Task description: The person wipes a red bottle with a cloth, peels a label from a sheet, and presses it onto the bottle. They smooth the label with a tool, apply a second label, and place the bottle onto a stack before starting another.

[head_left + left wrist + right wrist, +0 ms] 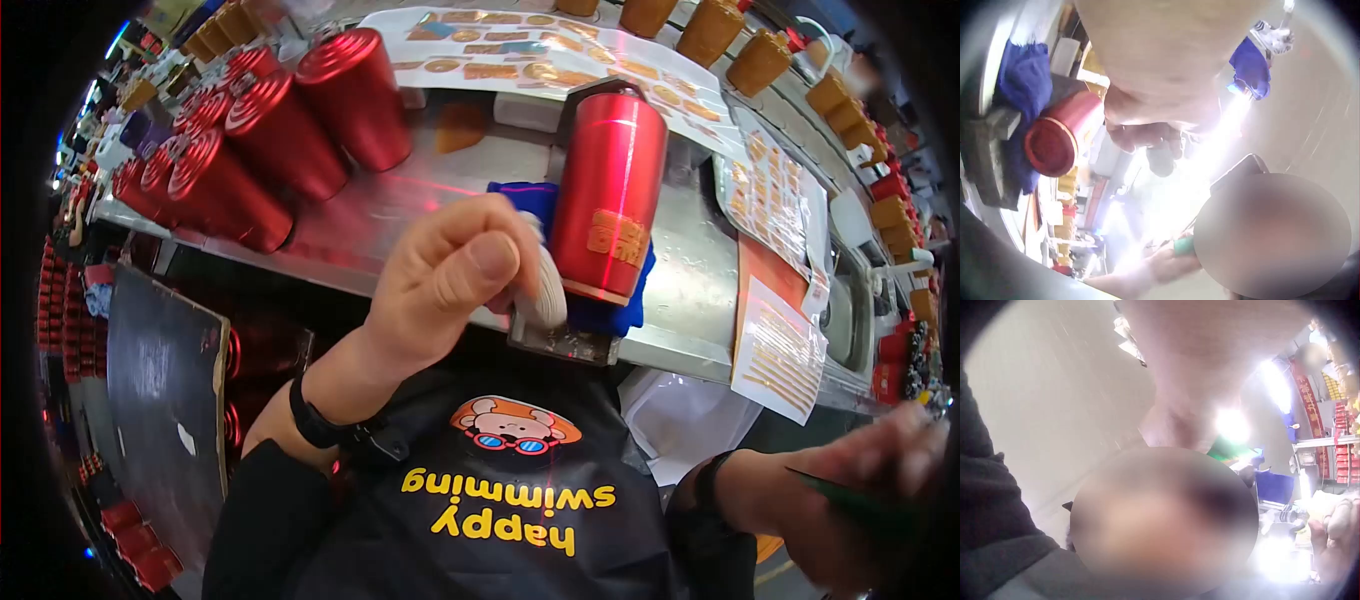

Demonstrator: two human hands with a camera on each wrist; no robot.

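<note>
My left hand, thumb against its curled fingers, pinches a white ribbed cloth-like piece. In the left wrist view that white piece pokes out below the fingers. Just beyond it lies a red metal canister on a blue cloth, with gold lettering near its near end. Off to the right, my right hand is raised and blurred, with a dark green flat thing in its grasp. The right wrist view shows a bit of this green thing below the hand; its kind cannot be told.
Several red canisters stand at the left of the metal counter. Sheets of gold stickers lie along the back, with another sticker sheet at right. A dark board is at the left; a sink lies right.
</note>
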